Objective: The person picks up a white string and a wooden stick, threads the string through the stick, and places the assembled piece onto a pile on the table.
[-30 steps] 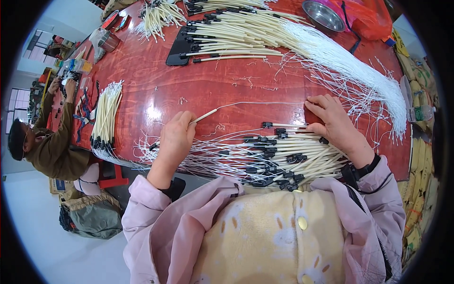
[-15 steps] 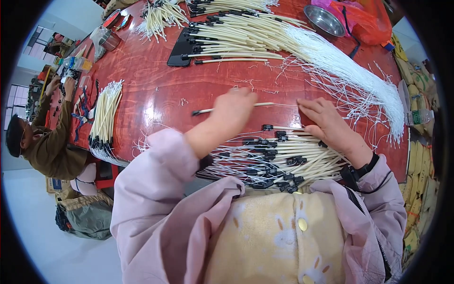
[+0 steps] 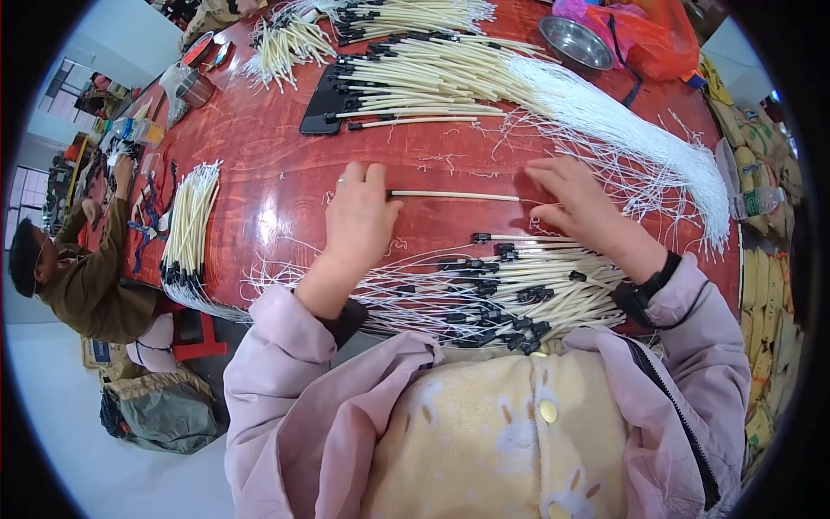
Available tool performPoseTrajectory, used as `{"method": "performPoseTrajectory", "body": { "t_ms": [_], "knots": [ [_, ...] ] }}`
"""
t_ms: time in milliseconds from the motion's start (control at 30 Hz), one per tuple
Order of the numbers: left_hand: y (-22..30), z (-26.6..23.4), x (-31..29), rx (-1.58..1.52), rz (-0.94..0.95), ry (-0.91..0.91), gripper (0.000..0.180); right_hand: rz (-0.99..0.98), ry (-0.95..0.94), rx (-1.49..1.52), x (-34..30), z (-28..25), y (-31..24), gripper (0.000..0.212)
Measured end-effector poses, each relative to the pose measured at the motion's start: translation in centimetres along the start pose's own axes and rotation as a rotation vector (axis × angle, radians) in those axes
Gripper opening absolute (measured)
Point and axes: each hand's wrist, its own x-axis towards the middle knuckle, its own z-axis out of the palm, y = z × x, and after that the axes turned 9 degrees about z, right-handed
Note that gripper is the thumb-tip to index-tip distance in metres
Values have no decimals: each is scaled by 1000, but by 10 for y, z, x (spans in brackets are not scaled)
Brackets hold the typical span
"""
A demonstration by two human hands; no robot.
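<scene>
A thin cream tube (image 3: 454,195) lies level above the red table, its black end at my left hand and a white cord coming from its other end. My left hand (image 3: 361,216) is closed at that black end, the thumb and fingers on either side of it. Beside the cord end, my right hand (image 3: 584,203) has its thumb and fingers apart; the cord's far part is hard to make out there. Just below my hands lies a pile of similar tubes (image 3: 553,281) with black ends and white cords.
Beyond my hands spreads a large bundle of tubes (image 3: 441,73) with long white cords (image 3: 631,130). A black phone (image 3: 322,108) lies beside it. A metal bowl (image 3: 577,43) stands far right. Another bundle (image 3: 192,221) lies at left, near a seated person (image 3: 95,272).
My left hand has moved left, to the tube's black end, and more of the tube shows. My right hand has shifted slightly left, fingers spread. The co-worker's hands have moved.
</scene>
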Motion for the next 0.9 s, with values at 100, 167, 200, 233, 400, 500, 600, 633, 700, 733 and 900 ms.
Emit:
{"method": "performPoseTrajectory", "body": {
  "t_ms": [100, 167, 200, 233, 400, 500, 600, 633, 700, 733, 900],
  "knots": [
    [-20, 5, -6, -107, -105, -71, 27, -71, 27, -32, 18, 16, -24, 60],
    [-28, 15, -8, -246, -25, -74, 23, -161, 38, -67, 27, 20, -31, 62],
    [-29, 20, -11, -313, 65, -27, 21, -153, 71, -92, 30, 24, -31, 62],
    [-22, 18, -12, -311, 104, -9, 21, -178, 89, -74, 30, 28, -31, 54],
    [12, 1, -7, -536, 84, 8, 20, -234, -43, -28, 31, 24, -24, 24],
    [23, -9, -8, -567, 75, -9, 23, -269, 31, -27, 27, 22, -21, 13],
    [25, -16, -7, -581, -6, -40, 29, -283, 52, -166, 30, 4, -28, 8],
    [22, -20, -9, -601, -36, -55, 31, -306, 117, -171, 31, 0, -25, 10],
    [15, -39, -14, -404, -30, -13, 24, -308, 217, -140, 24, -13, -17, 11],
    [-8, -40, -23, -411, -19, 25, 17, -315, 261, -97, 21, -24, -14, 12],
    [-87, -80, -75, -25, -159, 35, 8, -189, 199, -90, -30, -62, 7, 12]
  ]
}}
